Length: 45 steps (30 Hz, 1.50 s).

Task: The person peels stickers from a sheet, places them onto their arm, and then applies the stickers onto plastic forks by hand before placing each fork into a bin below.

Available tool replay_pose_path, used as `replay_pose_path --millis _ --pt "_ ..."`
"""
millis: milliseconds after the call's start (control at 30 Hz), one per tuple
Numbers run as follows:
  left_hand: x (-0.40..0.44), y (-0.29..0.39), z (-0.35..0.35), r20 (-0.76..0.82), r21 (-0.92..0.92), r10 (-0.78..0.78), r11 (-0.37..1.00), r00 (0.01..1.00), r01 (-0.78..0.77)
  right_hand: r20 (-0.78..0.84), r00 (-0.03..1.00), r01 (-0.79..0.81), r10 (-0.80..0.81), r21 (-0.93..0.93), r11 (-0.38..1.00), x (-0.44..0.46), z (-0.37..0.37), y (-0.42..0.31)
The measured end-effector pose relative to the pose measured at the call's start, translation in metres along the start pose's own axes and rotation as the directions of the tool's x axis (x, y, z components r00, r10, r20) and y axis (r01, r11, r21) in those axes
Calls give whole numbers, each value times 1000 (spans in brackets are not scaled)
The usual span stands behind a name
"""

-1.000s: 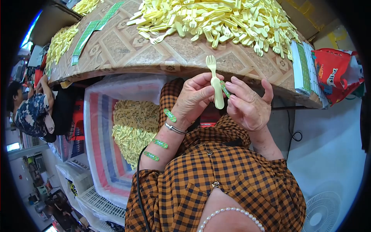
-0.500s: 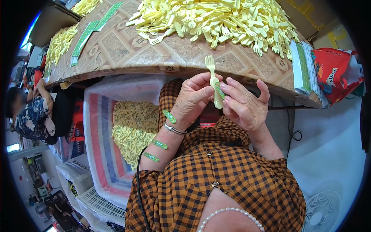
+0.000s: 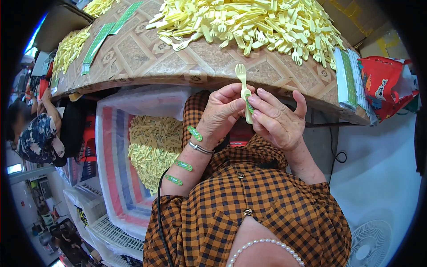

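Observation:
A pale yellow plastic fork (image 3: 241, 71) is pinched upright, tines away from me, between the thumb and fingers of my left hand (image 3: 218, 110). My right hand (image 3: 280, 122) is closed at the fork's handle, its fingertips on a small green sticker (image 3: 249, 106) there, partly covering it. One finger of that hand sticks out to the right. Three more green stickers (image 3: 183, 165) with white lettering are stuck along my left wrist and forearm. Beyond my hands, a big heap of similar yellow forks (image 3: 249, 26) lies on the table (image 3: 173, 66).
A lined box (image 3: 111, 147) at my left holds more forks in two heaps. Green sticker sheets (image 3: 95, 51) lie on the table's left; a stack of sheets (image 3: 349, 84) and a red bag (image 3: 384, 84) are at right. Another person (image 3: 38, 133) sits far left. A fan (image 3: 367, 244) stands lower right.
My right hand has shifted slightly left, and its fingertips cover more of the sticker on the handle. The fork has turned a little; my left hand keeps its pinch.

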State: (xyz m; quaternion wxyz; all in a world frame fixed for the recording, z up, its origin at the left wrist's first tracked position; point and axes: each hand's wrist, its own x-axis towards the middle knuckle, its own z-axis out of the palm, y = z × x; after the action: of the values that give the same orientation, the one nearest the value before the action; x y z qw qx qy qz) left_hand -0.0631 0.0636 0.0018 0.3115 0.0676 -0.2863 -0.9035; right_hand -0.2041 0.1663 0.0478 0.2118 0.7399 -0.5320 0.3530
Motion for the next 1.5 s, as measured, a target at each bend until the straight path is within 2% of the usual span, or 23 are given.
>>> replay_pose_path --millis 300,367,400,467,533,733,867,900,933,967,1033,1100,1133,1200,1233,1267,1300,1333,1367,1433,1467,1500 --pt "-2 -1 -9 -10 2 15 1000 1000 -15 1 1000 11 -11 8 1000 3 4 0" --pt "-2 0 -10 -28 -48 11 999 1000 -13 99 995 -27 17 95 995 6 -5 -6" --pt "-3 1 -10 -45 -97 7 995 999 -11 117 993 11 -25 117 993 3 -7 -7" --pt "-2 5 -11 -20 -73 1 997 1000 -2 119 993 6 -25 162 987 -8 -11 -9" --pt "-1 5 -12 49 -91 -27 995 998 31 115 993 -60 38 190 980 -9 -12 -10" --pt "-5 4 -9 29 -84 -29 996 999 31 168 980 -127 103 135 983 -2 3 0" --pt "-22 24 -23 11 21 -18 1000 1000 18 129 983 -150 129 170 974 1 6 6" --pt "-30 31 -32 36 -302 -28 952 999 38 105 982 -175 157 205 963 2 7 6" --pt "-27 38 -42 341 -547 221 837 914 1 51 987 -158 149 248 956 2 7 8" --pt "-29 58 -35 451 -655 466 752 761 -73 28 985 -169 168 290 942 2 5 9" --pt "-49 98 -27 472 -720 611 683 636 -123 -7 983 -172 186 348 922 1 2 12" --pt "-66 121 -18 405 -703 652 670 641 -238 -10 982 -172 189 373 912 -1 2 11" --pt "-69 128 -16 450 -637 614 729 649 -249 -4 982 -174 191 394 902 0 3 11" --pt "-76 130 9 417 -350 541 837 730 -420 5 985 -162 174 399 903 3 7 8" --pt "-75 132 12 516 -134 489 857 703 -498 11 985 -161 170 394 905 4 8 7" --pt "-71 136 27 625 12 383 866 680 -499 17 986 -158 165 387 908 5 10 7" --pt "-64 139 49 712 150 261 850 652 -505 28 987 -159 161 373 914 5 12 7" --pt "-55 132 69 780 85 295 824 552 -561 41 985 -171 167 355 919 5 13 7" --pt "-48 142 82 863 183 109 843 493 -507 59 983 -184 174 337 923 6 14 7" --pt "-35 163 120 876 405 -82 661 476 -631 84 973 -229 214 303 925 3 18 10" --pt "-34 159 126 883 383 -69 677 464 -628 70 972 -236 226 254 938 0 25 16" --pt "-36 150 147 852 435 -32 598 522 -673 60 971 -241 233 205 949 -1 31 24"
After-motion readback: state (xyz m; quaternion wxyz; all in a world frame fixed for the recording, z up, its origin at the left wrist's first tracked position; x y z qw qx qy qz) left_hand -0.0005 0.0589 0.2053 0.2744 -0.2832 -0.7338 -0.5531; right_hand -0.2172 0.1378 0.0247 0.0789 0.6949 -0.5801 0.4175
